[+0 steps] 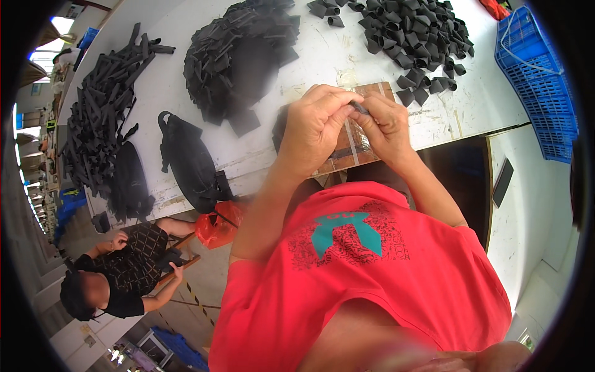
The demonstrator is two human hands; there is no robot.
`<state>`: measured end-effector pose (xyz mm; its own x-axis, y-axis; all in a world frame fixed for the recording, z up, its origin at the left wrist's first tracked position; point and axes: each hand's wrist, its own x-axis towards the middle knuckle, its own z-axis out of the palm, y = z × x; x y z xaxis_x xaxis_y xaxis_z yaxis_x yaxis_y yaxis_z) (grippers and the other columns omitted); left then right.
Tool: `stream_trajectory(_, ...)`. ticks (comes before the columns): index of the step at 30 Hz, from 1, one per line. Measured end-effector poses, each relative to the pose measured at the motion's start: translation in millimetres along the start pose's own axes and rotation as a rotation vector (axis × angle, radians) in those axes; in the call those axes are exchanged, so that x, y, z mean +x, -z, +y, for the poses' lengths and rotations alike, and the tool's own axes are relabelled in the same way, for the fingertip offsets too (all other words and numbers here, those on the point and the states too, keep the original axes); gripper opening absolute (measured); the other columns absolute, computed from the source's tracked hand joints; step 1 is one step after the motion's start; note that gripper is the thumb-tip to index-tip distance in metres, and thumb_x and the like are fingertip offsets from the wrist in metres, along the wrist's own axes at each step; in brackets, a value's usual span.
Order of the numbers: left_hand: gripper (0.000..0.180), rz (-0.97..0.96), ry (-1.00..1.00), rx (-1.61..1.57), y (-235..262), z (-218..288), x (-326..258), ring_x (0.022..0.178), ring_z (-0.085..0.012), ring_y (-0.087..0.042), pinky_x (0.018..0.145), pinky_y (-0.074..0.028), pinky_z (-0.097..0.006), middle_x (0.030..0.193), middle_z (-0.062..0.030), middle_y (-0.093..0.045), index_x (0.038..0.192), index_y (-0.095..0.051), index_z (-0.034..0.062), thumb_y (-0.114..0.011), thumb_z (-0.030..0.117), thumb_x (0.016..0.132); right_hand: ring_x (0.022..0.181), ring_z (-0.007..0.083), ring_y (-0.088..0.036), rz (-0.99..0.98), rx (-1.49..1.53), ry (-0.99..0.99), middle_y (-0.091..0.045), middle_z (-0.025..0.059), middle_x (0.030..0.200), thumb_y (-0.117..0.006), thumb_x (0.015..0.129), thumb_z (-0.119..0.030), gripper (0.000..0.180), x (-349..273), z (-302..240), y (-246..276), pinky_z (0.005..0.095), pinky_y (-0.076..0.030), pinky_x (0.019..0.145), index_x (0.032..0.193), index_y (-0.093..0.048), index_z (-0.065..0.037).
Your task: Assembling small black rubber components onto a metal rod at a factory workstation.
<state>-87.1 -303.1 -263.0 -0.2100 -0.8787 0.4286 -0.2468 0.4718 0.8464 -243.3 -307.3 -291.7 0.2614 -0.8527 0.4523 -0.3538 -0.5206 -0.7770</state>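
Observation:
My left hand [315,127] and my right hand [388,127] meet above the near edge of the table. Both have closed fingers, pinching a small dark piece of material [359,107] between thumbs and fingertips. Most of that piece is hidden by the fingers. Beneath the hands lies a brown board [344,147] wrapped in clear tape. Beyond my left hand is a heap of flat black pieces [214,68]. A pile of black pieces bent into open loops [416,31] spreads out past my right hand.
Black strips [102,105] are heaped at the far left, near two black bags, one a pouch with a buckle [186,162]. A blue plastic crate [538,80] stands at right. A seated co-worker [124,266] holds a dark item at lower left, near a red plastic bag [217,230].

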Motion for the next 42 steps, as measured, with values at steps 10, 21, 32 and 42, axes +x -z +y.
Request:
stream_trajectory(10, 0.014, 0.103, 0.132, -0.175, -8, -10, -10, 0.073, -0.0116, -0.060, 0.065, -0.046, -0.023, 0.087, -0.0084, -0.064, 0.094, -0.064, -0.0016, -0.059, -0.001, 0.081, 0.056, 0.0273, -0.054, -0.040, 0.016, -0.009, -0.051, 0.0107, 0.064, -0.063, 0.077, -0.007, 0.008, 6, -6, 6, 0.0335, -0.041, 0.050, 0.079, -0.058, -0.001)
stream_trajectory(21, 0.012, 0.094, 0.177, -0.195, -8, -17, -13, 0.076, -0.0105, -0.059, 0.070, -0.047, -0.022, 0.091, -0.0081, -0.063, 0.094, -0.062, -0.0055, -0.059, 0.000, 0.084, 0.057, 0.0312, -0.054, -0.021, -0.141, 0.083, -0.052, 0.0120, 0.065, -0.063, 0.078, -0.014, 0.013, 2, 9, -5, 0.0376, -0.042, 0.050, 0.081, -0.059, -0.002)
stream_trajectory(32, 0.012, 0.378, 0.198, -0.937, -5, -18, -17, 0.086, -0.0151, -0.058, 0.080, -0.047, -0.030, 0.095, -0.0103, -0.061, 0.098, -0.059, 0.0005, -0.057, 0.005, 0.087, 0.054, 0.0275, -0.053, -0.080, -0.160, 0.123, -0.053, 0.0103, 0.064, -0.064, 0.077, -0.012, 0.011, 21, -25, 14, 0.0356, -0.041, 0.049, 0.082, -0.061, -0.002)
stream_trajectory(42, 0.010, 0.402, 0.332, -1.019, -14, -27, -35, 0.089, -0.0170, -0.058, 0.081, -0.047, -0.031, 0.098, -0.0113, -0.061, 0.095, -0.059, 0.0022, -0.056, 0.007, 0.087, 0.057, 0.0266, -0.053, -0.036, -0.165, 0.127, -0.052, 0.0094, 0.065, -0.063, 0.077, -0.008, 0.006, 11, -10, 2, 0.0351, -0.041, 0.050, 0.079, -0.059, -0.004)
